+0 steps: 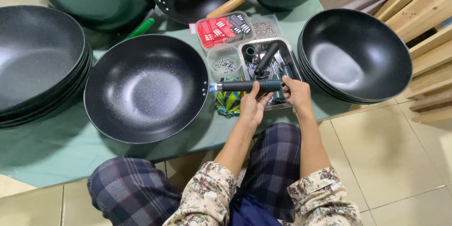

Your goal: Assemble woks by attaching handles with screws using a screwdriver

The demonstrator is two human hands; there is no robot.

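Fitting step: the left hand (252, 106) pinches the dark handle (249, 85) against the black wok (146, 88) while the right hand (295, 93) pinches its end, likely needing fastening next.

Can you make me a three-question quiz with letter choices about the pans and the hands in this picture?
1. Where is the metal tray?
A. right of the middle pan
B. on the floor
C. inside a pan

2. What colour is the tablecloth?
A. red
B. green
C. yellow

3. What is the left hand doing?
A. holding the pan's handle
B. resting flat
C. lifting a cup

Answers: 1 A, the tray sits by the handle end. 2 B, the cloth shows green. 3 A, its fingers wrap the handle, while the right hand touches its tip.
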